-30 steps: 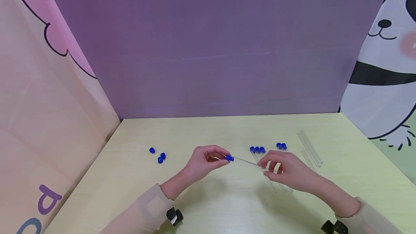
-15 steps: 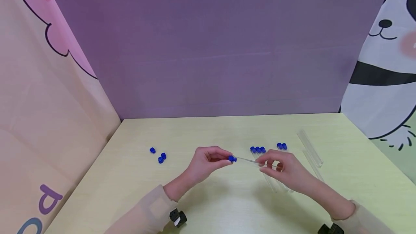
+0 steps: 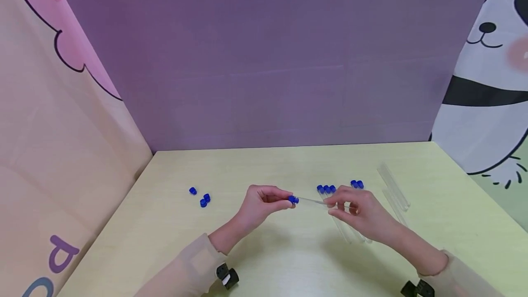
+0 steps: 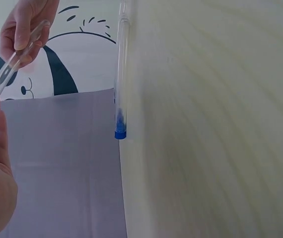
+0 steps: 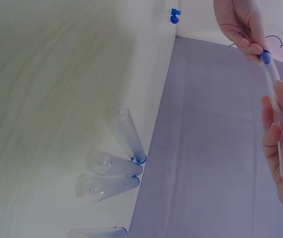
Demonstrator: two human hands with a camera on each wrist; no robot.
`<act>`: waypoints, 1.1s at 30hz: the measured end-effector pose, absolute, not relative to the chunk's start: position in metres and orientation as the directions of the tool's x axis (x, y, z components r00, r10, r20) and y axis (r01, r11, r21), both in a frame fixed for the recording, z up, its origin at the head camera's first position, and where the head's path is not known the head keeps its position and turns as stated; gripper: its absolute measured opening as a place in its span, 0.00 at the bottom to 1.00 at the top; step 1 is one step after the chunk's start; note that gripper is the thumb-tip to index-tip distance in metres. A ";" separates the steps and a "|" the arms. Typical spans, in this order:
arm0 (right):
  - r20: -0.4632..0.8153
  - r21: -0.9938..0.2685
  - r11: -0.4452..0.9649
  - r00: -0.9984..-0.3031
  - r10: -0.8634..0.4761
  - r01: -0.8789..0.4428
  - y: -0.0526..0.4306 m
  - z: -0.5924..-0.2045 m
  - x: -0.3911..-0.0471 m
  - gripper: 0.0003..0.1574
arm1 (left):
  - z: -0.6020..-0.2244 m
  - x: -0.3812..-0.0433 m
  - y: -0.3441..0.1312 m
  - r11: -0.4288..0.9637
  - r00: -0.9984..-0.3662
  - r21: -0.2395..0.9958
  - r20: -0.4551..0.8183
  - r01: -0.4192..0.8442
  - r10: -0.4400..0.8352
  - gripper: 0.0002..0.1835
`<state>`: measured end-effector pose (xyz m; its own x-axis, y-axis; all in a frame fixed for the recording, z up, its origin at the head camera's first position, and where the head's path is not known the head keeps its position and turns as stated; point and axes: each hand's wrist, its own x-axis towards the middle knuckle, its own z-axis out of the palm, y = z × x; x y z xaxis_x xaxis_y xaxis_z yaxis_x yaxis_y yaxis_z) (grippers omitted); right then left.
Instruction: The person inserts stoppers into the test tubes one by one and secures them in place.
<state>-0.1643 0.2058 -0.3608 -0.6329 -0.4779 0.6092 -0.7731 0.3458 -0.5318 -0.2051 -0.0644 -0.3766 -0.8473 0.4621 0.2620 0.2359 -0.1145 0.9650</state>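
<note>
Clear tube [image 3: 312, 200], seen first from the head: it is held up above the pale table [image 3: 255, 168], strung between two hands and tipped slightly down to the right. At its left end the blue cap [image 3: 293, 200] is pinched in the fingertips of the left hand [image 3: 261, 207]; farther along, the tube itself is gripped between thumb and fingers by the right hand [image 3: 363, 210]. Off to the left, three loose caps [image 3: 203, 203] are scattered, two of them side by side. Near the right hand, capped tubes [image 3: 327, 189] are laid out, three blue ends in a row and two more just beyond, their lengths partly covered by that hand. Farther right, more clear tubes [image 3: 393, 187] are set down at a slant.

Over to the left wrist: the cap is mostly hidden by the left fingers, and the tube is seen rising to the right hand's pinch.

And from the right wrist: the cap is shown at the tube's far end, held by the left hand, while the near length is clasped in the right. How deeply the cap is seated cannot be told. Below, the capped tubes are seen lying, blue ends away.
</note>
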 end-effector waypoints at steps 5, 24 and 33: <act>0.620 -0.540 0.315 -0.622 -0.478 -0.780 0.204 -0.361 -0.166 0.18 | -0.379 -0.205 -0.065 -0.159 -0.847 0.958 0.284 0.237 0.449 0.15; 0.668 -0.463 0.318 -0.561 -0.489 -0.828 0.199 -0.358 -0.167 0.20 | -0.374 -0.205 -0.065 -0.191 -0.825 0.939 0.342 0.286 0.449 0.13; 0.689 -0.447 0.284 -0.529 -0.495 -0.848 0.196 -0.360 -0.169 0.21 | -0.375 -0.204 -0.066 -0.195 -0.826 0.936 0.351 0.294 0.441 0.13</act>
